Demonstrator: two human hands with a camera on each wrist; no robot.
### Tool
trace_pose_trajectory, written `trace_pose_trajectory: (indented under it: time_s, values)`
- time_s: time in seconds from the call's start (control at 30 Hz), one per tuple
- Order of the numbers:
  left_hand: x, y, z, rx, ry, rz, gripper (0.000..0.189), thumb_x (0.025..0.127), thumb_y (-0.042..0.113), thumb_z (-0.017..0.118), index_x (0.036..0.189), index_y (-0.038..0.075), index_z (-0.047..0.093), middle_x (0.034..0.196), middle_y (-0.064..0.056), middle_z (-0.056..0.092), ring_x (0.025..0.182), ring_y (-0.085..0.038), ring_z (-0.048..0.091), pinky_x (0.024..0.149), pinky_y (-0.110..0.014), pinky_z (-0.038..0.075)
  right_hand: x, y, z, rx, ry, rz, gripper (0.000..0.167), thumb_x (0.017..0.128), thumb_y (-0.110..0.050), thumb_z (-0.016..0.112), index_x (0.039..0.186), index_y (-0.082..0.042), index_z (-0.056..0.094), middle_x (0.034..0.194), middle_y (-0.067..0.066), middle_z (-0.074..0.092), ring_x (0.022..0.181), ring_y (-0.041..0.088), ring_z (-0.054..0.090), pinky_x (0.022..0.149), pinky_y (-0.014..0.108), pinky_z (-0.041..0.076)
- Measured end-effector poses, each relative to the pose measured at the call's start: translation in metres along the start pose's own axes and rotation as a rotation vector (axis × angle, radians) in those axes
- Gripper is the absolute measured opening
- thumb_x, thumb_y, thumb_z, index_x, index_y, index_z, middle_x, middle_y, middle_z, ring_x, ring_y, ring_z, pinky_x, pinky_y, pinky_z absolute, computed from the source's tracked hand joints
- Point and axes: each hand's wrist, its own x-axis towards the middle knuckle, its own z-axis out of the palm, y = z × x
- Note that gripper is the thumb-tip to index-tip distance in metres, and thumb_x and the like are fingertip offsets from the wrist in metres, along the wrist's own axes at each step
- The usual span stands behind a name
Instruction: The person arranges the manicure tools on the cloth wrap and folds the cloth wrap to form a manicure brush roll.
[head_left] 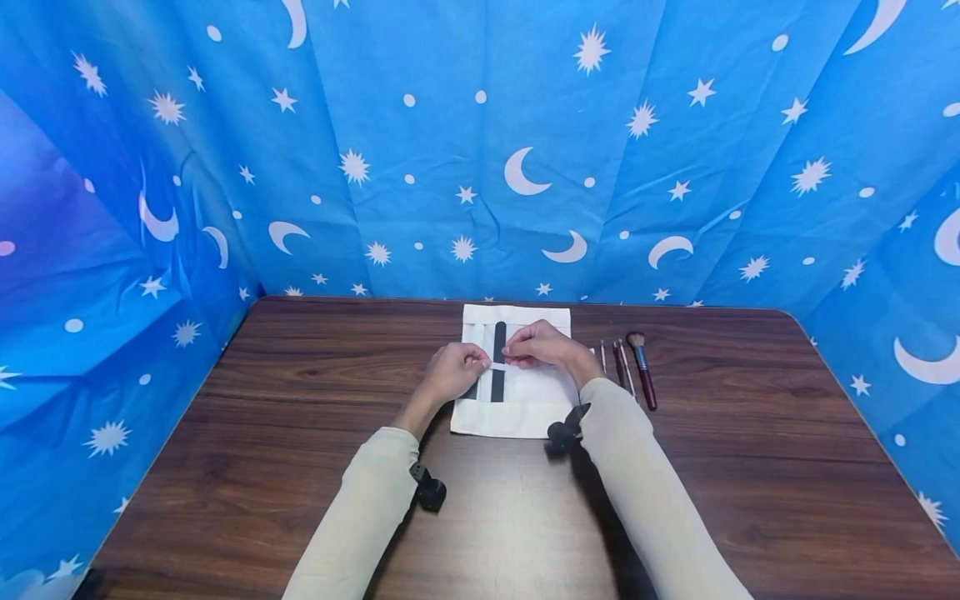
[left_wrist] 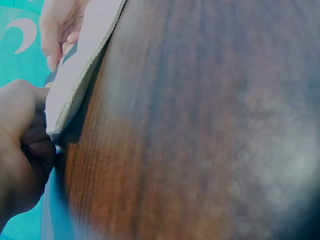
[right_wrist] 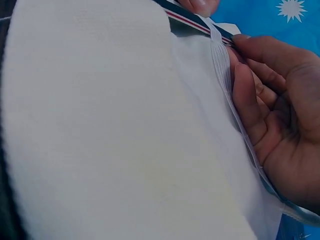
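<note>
A white cloth tool roll (head_left: 517, 421) lies spread on the table, with an elastic band across it. A dark nail file (head_left: 498, 387) runs lengthwise under the band; its layered edge shows in the right wrist view. My left hand (head_left: 453, 371) pinches the elastic band (right_wrist: 220, 60) just left of the file. From the other side, my right hand (head_left: 543, 343) holds the nail file's edge between fingertips, beside the stretched elastic. Another dark strip (head_left: 472, 390) lies at the roll's left side, partly under my left hand. The left wrist view shows the roll's edge (left_wrist: 80, 85) between both hands.
Right of the roll, a makeup brush (head_left: 642, 371) and several slim tools (head_left: 626, 367) lie on the brown wooden table (head_left: 315, 383). A blue cloth with moons and stars (head_left: 450, 150) hangs behind the table's far edge and along its sides.
</note>
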Motion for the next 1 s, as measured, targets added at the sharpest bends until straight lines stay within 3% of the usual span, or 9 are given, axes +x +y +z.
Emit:
trace_pose_trajectory:
  time_s: [0.3,0.53,0.67,0.8,1.0]
  values:
    - [-0.002,-0.003,0.000,-0.005,-0.001,-0.024,0.011,0.102,0.018,0.071,0.097,0.011,0.078,0.063,0.004,0.049,0.059,-0.014,0.045,0.061,-0.032,0.036,0.002,-0.004,0.008,-0.055,0.070,0.072,0.014,0.099,0.001,0.067,0.106,0.012,0.074,0.073,0.001,0.071,0.060,0.003,0.062,0.059,0.016,0.052]
    - [-0.003,-0.002,0.003,-0.001,0.006,-0.016,0.010,0.101,0.018,0.072,0.097,0.012,0.079,0.062,0.005,0.047,0.057,-0.013,0.043,0.059,-0.032,0.034,-0.005,-0.016,0.014,-0.372,0.099,0.014,0.017,0.101,-0.004,0.067,0.102,0.011,0.076,0.076,0.003,0.072,0.066,0.007,0.062,0.062,0.021,0.053]
    - [-0.003,-0.002,0.005,-0.005,0.004,-0.005,0.010,0.101,0.019,0.072,0.098,0.012,0.079,0.061,0.005,0.047,0.056,-0.012,0.042,0.058,-0.031,0.033,-0.014,-0.020,0.013,-0.475,0.138,-0.020,0.019,0.101,-0.006,0.066,0.102,0.009,0.077,0.081,0.008,0.074,0.071,0.010,0.065,0.067,0.023,0.054]
    - [-0.003,-0.002,0.005,0.000,0.006,0.005,0.010,0.101,0.018,0.072,0.098,0.012,0.079,0.061,0.006,0.047,0.055,-0.011,0.042,0.058,-0.031,0.034,-0.026,-0.020,0.005,-0.473,0.172,-0.052,0.020,0.102,-0.004,0.063,0.107,0.012,0.075,0.089,0.014,0.075,0.078,0.017,0.071,0.073,0.028,0.057]
    - [-0.002,-0.004,0.004,0.012,0.018,0.021,0.010,0.101,0.019,0.073,0.099,0.012,0.080,0.061,0.007,0.048,0.056,-0.011,0.043,0.060,-0.031,0.036,-0.048,-0.014,-0.020,-0.379,0.252,-0.082,0.025,0.104,-0.004,0.060,0.118,0.014,0.070,0.100,0.021,0.075,0.089,0.030,0.075,0.080,0.035,0.060]
